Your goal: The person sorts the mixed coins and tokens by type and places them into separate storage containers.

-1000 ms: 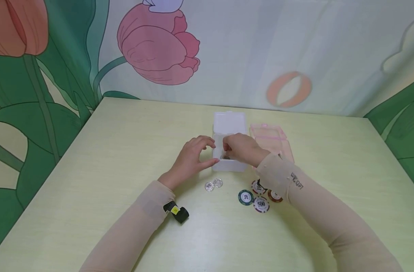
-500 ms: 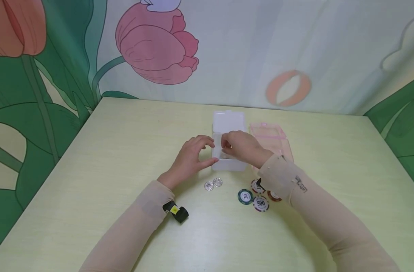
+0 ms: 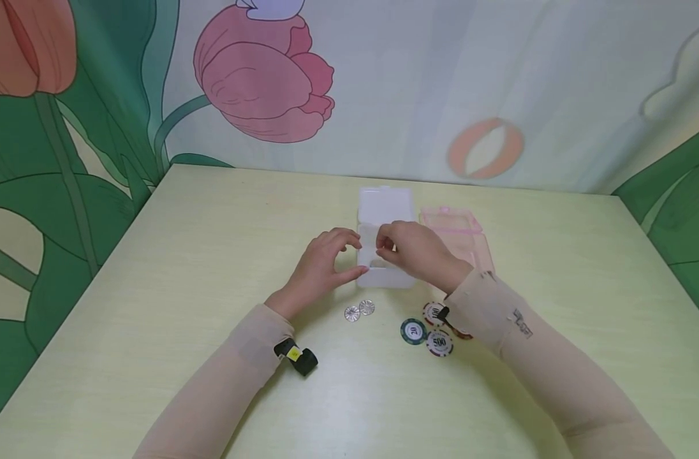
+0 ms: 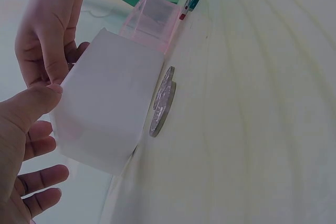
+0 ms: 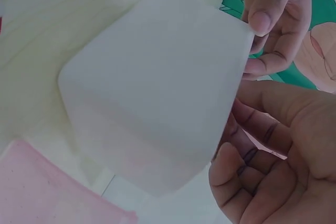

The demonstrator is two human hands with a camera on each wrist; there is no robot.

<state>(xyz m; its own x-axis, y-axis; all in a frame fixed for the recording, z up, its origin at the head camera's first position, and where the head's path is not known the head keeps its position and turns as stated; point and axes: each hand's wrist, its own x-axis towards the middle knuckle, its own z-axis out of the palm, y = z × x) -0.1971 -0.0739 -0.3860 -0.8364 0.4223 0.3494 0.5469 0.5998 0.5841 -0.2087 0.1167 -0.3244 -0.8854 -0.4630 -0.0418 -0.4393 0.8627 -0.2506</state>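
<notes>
My left hand [image 3: 321, 271] is at the left side of an open white plastic box [image 3: 386, 278], fingers spread and relaxed. In the left wrist view its thumb [image 4: 39, 103] touches the box's rim. My right hand [image 3: 415, 248] is over the box's opening with curled fingers, the fingertips bunched near thumb and index. The box's wall hides part of these fingers [image 5: 262, 129] in the right wrist view, and I cannot tell whether they hold something. Small shiny pieces [image 3: 378, 262] lie inside the box near its front wall. Two silver coins [image 3: 359, 310] lie on the table before it.
An open translucent pink box [image 3: 449, 220] stands right of the white one, partly behind my right hand. Several poker chips [image 3: 414, 331], marked 20, 100 and 500 among others, lie under my right wrist. A flower-printed cloth [image 3: 384, 95] hangs behind the table [image 3: 240, 210].
My right hand has risen slightly and shifted right, from low in the white box to over its opening. My left hand keeps its place at the box's side.
</notes>
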